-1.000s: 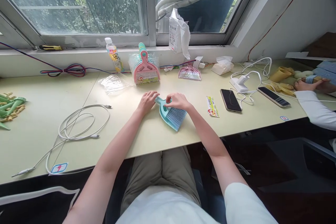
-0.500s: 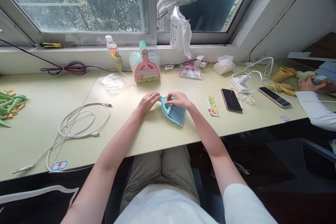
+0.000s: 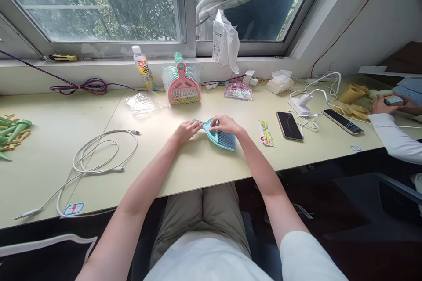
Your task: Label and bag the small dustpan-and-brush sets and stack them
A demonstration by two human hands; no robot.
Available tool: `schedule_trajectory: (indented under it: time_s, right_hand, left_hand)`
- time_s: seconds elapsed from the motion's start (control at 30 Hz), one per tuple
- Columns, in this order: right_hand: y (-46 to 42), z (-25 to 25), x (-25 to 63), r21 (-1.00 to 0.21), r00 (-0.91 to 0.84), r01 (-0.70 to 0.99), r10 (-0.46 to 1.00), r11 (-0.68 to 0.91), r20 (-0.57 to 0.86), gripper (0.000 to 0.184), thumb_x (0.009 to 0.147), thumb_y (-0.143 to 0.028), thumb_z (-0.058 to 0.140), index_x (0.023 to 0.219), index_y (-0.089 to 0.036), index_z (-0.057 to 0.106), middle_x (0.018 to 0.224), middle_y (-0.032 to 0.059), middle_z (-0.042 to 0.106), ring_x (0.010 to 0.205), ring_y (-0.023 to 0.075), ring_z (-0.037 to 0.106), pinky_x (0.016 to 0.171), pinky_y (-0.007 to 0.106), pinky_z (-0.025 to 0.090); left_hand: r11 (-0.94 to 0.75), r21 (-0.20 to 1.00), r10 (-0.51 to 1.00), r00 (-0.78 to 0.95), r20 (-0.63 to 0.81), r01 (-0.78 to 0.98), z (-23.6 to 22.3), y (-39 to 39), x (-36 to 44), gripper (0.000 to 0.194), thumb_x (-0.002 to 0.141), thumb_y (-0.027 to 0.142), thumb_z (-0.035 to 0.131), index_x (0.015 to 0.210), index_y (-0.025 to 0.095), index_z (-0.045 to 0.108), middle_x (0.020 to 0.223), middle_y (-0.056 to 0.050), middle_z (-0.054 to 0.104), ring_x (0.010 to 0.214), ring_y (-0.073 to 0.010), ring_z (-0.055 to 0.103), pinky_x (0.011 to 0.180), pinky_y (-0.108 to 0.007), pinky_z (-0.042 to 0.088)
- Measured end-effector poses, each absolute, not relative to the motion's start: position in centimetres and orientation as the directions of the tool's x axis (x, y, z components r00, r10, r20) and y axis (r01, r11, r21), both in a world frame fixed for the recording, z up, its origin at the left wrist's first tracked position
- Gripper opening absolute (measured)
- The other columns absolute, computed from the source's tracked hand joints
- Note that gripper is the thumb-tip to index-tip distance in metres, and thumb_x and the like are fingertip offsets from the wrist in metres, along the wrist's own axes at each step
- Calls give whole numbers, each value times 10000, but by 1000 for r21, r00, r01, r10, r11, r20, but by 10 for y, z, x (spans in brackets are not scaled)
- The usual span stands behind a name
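The dustpan (image 3: 212,137) is turquoise, the brush bristles (image 3: 227,140) greyish blue.

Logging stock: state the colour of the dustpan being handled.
The dustpan is light teal; best seen in the head view.

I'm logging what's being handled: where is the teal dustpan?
In the head view, the teal dustpan is near the centre, left of the printed card, with the left hand at its handle and the right hand over it.

Bright daylight from the window (image 3: 189,9)
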State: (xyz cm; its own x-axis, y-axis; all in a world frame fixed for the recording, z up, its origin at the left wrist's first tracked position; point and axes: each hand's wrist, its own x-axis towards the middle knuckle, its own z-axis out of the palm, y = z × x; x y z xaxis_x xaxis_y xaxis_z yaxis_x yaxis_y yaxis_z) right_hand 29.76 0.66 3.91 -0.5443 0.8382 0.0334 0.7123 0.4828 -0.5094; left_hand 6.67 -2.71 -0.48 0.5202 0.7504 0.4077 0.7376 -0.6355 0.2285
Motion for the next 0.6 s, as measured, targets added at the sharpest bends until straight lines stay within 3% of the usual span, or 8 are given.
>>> schedule_trajectory:
  time_s: [0.13, 0.27, 0.37, 0.43, 0.5, 0.6]
  right_hand:
    - [10, 35, 297, -496, -565, 698, 823, 516, 61, 175, 754, -357, 774, 840, -207, 744, 929, -4, 719, 841, 135, 629, 731, 213, 429]
    - [10, 35, 294, -531, -543, 677, 833, 510, 108, 145, 764, -338, 766, 823, -209, 731, 921, -9, 712, 819, 127, 627, 749, 212, 437]
    - [6, 35, 287, -578, -477, 646, 855, 498, 204, 163, 786, -359, 744, 845, -210, 715, 955, -4, 715, 807, 130, 628, 757, 218, 450]
    - [3, 32, 279, -597, -375, 650, 881, 471, 288, 184, 821, -386, 702, 879, -212, 705, 988, 9, 715, 809, 138, 632, 766, 228, 461]
    - [1, 28, 271, -611, -245, 671, 903, 420, 352, 184, 874, -382, 629, 905, -214, 697, 1002, 23, 713, 816, 146, 635, 798, 239, 470]
    - [2, 23, 263, -628, -221, 667, 911, 402, 349, 201, 928, -310, 526, 927, -214, 703, 1006, 24, 716, 799, 135, 635, 837, 233, 474]
  left_hand:
    - [-618, 191, 758, 512, 405, 763, -7, -27, 66, 319, 974, 206, 384, 1033, 199, 697, 972, -124, 706, 973, -216, 666, 875, -350, 507]
    - [-603, 211, 753, 461, 469, 770, -6, -27, 66, 315, 970, 195, 387, 1043, 223, 692, 1045, -114, 702, 1039, -228, 643, 933, -381, 480]
    - [-508, 346, 746, 202, 635, 789, 0, -27, 71, 304, 956, 237, 448, 1200, 237, 629, 1237, -123, 639, 1229, -253, 548, 1049, -437, 415]
    - [-441, 548, 750, -43, 660, 711, 4, -26, 78, 422, 943, 317, 497, 1354, 228, 511, 1370, -144, 553, 1318, -270, 474, 1069, -462, 402]
    - [-387, 784, 862, -112, 495, 486, 5, -24, 85, 489, 959, 426, 445, 1401, 216, 451, 1376, -154, 548, 1284, -278, 512, 1000, -454, 463]
    - [-155, 981, 980, 147, 137, 115, 0, -21, 92, 505, 931, 533, 446, 1277, 183, 559, 1210, -143, 659, 1108, -279, 631, 873, -395, 527]
